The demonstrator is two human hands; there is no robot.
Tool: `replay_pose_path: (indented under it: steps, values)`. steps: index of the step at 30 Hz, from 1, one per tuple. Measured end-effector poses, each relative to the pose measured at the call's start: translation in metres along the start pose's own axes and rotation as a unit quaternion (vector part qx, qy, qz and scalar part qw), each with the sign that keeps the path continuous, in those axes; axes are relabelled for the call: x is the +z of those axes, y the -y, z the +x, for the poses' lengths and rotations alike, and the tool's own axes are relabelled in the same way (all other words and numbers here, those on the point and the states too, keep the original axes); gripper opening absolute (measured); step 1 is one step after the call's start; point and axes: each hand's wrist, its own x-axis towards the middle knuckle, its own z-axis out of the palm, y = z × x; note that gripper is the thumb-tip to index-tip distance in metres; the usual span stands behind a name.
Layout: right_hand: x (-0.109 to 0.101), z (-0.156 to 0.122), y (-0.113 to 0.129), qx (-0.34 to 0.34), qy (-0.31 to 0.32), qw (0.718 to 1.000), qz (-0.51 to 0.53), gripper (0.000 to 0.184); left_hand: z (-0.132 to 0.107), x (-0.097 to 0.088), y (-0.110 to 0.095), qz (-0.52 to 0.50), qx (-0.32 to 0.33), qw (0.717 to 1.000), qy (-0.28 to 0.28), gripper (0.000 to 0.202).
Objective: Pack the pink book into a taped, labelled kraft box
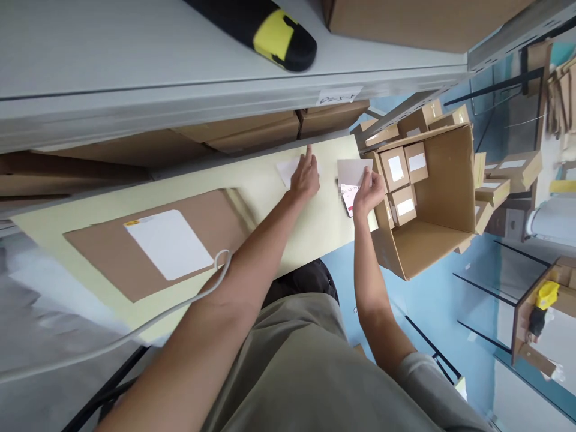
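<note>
On the pale yellow tabletop, my left hand lies palm down with its fingers stretched out. Its fingertips are beside a small white slip of paper, partly hidden by the hand. My right hand pinches a pale rectangular card at its right edge. Just below that card, a phone with a lit screen lies on the table, partly covered by the card and the hand. To the left rests a flat brown cardboard piece bearing a large white label.
An open carton holding several small labelled boxes stands right of the table. A grey shelf carrying a black-and-yellow tool overhangs the table's far side. A white cable crosses my left forearm.
</note>
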Motion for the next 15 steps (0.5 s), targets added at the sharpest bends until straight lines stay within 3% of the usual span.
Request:
replay_pose_path:
  steps: [3,5,7,9,11,13,15]
  values:
    - [-0.016,-0.031,0.023,-0.072,-0.025,0.996,-0.053,0.052,-0.016,-0.025,-0.031,-0.105,-0.067,0.991,0.047,0.070]
    - [-0.025,-0.057,0.036,-0.142,-0.021,0.985,-0.092,0.048,-0.047,-0.051,-0.053,-0.205,-0.091,0.973,0.046,0.070]
    - [-0.034,-0.086,0.047,-0.215,0.027,0.969,-0.115,0.042,-0.094,-0.083,-0.071,-0.346,-0.153,0.924,0.047,0.076]
    - [-0.043,-0.121,0.057,-0.290,0.102,0.945,-0.116,0.036,-0.150,-0.117,-0.085,-0.479,-0.205,0.851,0.067,0.080]
    - [-0.052,-0.159,0.065,-0.362,0.178,0.910,-0.094,0.027,-0.204,-0.148,-0.093,-0.550,-0.224,0.801,0.072,0.072]
    - [-0.060,-0.198,0.072,-0.420,0.234,0.875,-0.059,0.019,-0.249,-0.173,-0.095,-0.569,-0.217,0.793,0.026,0.060]
    - [-0.067,-0.232,0.077,-0.453,0.271,0.849,-0.028,0.014,-0.282,-0.191,-0.090,-0.550,-0.221,0.804,-0.048,0.058]
